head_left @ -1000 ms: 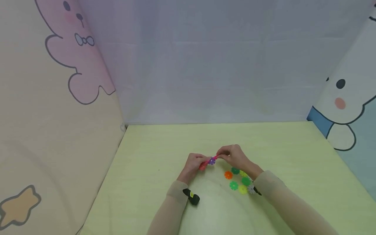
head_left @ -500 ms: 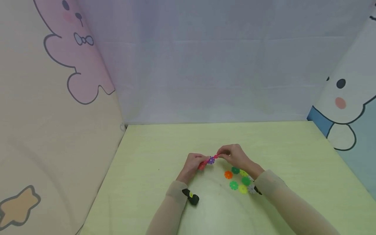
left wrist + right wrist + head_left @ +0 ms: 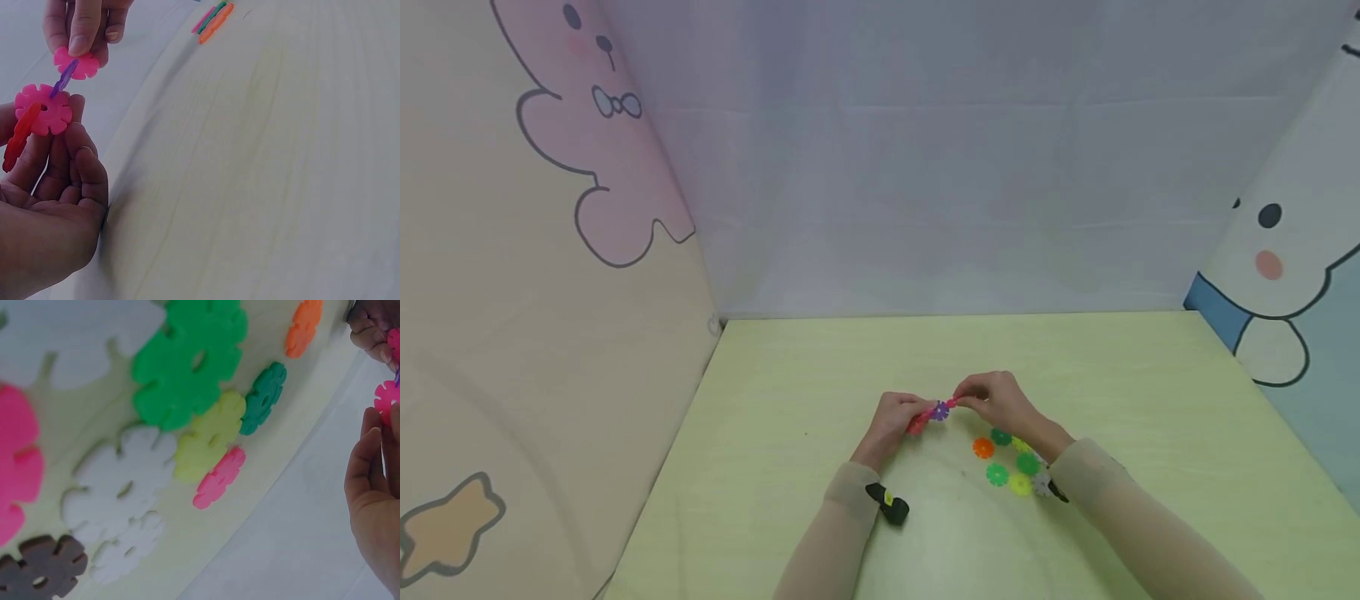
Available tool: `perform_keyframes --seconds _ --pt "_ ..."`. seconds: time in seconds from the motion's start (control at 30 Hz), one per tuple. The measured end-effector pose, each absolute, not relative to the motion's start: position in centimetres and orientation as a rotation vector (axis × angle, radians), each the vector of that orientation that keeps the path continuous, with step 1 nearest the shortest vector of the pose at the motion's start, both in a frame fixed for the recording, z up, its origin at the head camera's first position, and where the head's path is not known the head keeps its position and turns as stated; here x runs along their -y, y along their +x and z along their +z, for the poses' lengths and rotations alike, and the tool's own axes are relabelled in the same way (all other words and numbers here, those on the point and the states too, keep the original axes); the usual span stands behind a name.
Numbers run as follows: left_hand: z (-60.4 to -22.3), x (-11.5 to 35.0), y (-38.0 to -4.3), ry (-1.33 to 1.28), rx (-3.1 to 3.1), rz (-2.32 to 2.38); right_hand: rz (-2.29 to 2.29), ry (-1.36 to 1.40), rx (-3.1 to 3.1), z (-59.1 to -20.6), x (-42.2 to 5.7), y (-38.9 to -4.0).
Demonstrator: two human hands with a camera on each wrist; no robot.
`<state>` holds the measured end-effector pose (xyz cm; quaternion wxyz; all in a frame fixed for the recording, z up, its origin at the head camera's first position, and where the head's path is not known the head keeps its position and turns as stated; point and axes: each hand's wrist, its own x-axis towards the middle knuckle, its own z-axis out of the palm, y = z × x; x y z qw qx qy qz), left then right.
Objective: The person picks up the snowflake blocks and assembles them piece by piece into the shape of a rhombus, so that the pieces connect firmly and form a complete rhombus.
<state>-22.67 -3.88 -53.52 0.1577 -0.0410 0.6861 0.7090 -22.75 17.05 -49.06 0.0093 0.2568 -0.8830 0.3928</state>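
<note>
Both hands hold a short chain of slotted, flower-shaped plastic discs above the table. In the left wrist view, my left hand (image 3: 62, 206) pinches a pink disc (image 3: 57, 119) near one end. A red disc (image 3: 22, 139) is slotted into that pink one. A purple disc (image 3: 64, 78) stands crosswise between it and another pink disc (image 3: 86, 67). My right hand (image 3: 1003, 402) grips this far pink disc between thumb and fingers. In the head view the fingers partly hide the chain, though the purple disc (image 3: 940, 411) shows between the hands.
Loose discs lie on the pale table (image 3: 790, 375) beneath the right forearm: orange (image 3: 983, 448), green (image 3: 997, 475), yellow (image 3: 1020, 485) and dark green (image 3: 1001, 437). The right wrist view adds white, pink (image 3: 219, 478) and brown (image 3: 65, 565) ones. Cloth walls stand behind and at both sides.
</note>
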Motion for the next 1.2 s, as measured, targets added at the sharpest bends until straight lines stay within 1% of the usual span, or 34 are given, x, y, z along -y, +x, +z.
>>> perform_keyframes --seconds 0.4,0.7,1.2 --pt "-53.58 3.68 -22.56 -0.149 -1.969 2.087 1.225 0.800 2.684 -49.56 -16.60 -22.59" --pt "-53.45 3.79 -22.70 -0.172 -1.965 2.102 1.221 0.865 2.627 -49.80 -16.16 -22.46" --pt "-54.04 4.30 -22.87 0.004 -1.888 2.107 1.256 0.844 2.701 -49.04 -16.37 -22.72"
